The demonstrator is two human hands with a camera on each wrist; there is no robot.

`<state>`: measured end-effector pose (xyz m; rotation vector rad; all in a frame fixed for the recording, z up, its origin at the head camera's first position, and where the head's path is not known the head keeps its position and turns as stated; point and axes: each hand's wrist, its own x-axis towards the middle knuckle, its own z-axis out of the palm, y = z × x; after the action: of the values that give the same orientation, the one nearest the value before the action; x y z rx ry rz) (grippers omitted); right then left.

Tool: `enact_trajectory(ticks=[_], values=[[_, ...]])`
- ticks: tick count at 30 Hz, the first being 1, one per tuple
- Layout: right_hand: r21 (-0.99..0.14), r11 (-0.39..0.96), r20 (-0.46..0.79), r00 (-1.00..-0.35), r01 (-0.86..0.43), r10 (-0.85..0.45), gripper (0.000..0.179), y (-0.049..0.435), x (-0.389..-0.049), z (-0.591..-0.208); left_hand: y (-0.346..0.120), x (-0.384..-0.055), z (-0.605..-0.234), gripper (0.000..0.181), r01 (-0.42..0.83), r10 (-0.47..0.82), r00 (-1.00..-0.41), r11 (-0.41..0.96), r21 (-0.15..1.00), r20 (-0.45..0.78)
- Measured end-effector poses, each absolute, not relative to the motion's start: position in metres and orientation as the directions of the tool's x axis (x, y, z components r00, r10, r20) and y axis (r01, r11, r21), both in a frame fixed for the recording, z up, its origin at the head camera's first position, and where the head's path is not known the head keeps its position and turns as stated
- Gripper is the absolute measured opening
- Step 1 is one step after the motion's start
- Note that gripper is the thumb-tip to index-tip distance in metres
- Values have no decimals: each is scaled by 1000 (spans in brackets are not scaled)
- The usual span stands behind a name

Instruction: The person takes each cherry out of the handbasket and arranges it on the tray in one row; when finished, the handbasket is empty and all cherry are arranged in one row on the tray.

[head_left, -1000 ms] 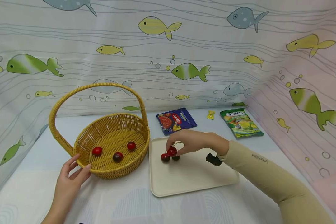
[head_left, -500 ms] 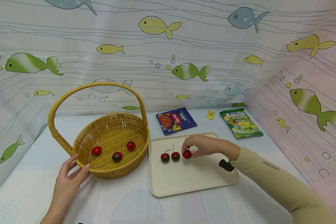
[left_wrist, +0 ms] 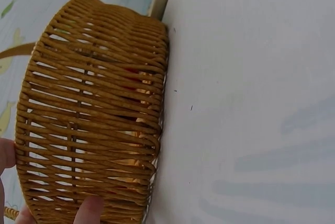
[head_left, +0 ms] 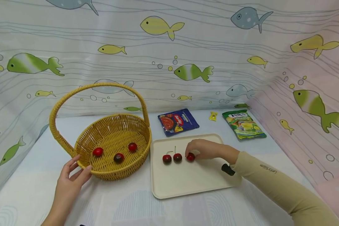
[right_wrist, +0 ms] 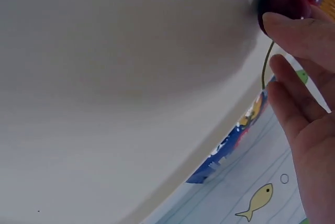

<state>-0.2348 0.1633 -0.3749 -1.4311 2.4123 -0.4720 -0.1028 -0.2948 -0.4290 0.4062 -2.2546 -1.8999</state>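
My left hand (head_left: 72, 179) holds the near left rim of a yellow wicker basket (head_left: 121, 174); in the left wrist view a fingertip (left_wrist: 91, 209) lies against its woven wall. Inside are a bright red cherry (head_left: 98, 152), a darker one (head_left: 119, 158) and a third cherry (head_left: 132, 147). Over a cream tray (head_left: 183, 185), my right hand (head_left: 204, 148) pinches a dark red cherry (right_wrist: 282, 5) between thumb and fingers, low at the tray's surface. Its stem (right_wrist: 266, 67) hangs free in the right wrist view. Two stemmed cherries, a left one (head_left: 167, 159) and a right one (head_left: 177, 157), sit beside it.
Behind the tray lie a blue Barilla pouch (head_left: 178, 121), a small yellow wrapped candy (head_left: 213, 116) and a green Fox's bag (head_left: 244, 124). The basket's tall handle (head_left: 101, 84) arches over it. A fish-print curtain (head_left: 158, 62) closes off the back.
My right hand has carried its cherry rightward from above the other two and lowered it beside them, making a row of three. The left hand stays on the basket rim.
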Motion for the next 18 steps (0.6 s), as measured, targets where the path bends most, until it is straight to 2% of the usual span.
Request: enact_trajectory(ticks=[6, 13, 18], values=[[-419, 481, -53, -509, -770, -859, 36, 166, -233, -374, -298, -106, -433, 72, -110, -319, -946, 155, 982, -56], [-469, 549, -122, -565, -692, -816, 29, 163, -231, -377, -298, -105, -433, 72, -122, -328, -943, 208, 970, -48], [-477, 564, -100, -596, -674, -797, 27, 161, -231, -380, -298, -106, -434, 72, -119, -332, -942, 208, 971, -44]])
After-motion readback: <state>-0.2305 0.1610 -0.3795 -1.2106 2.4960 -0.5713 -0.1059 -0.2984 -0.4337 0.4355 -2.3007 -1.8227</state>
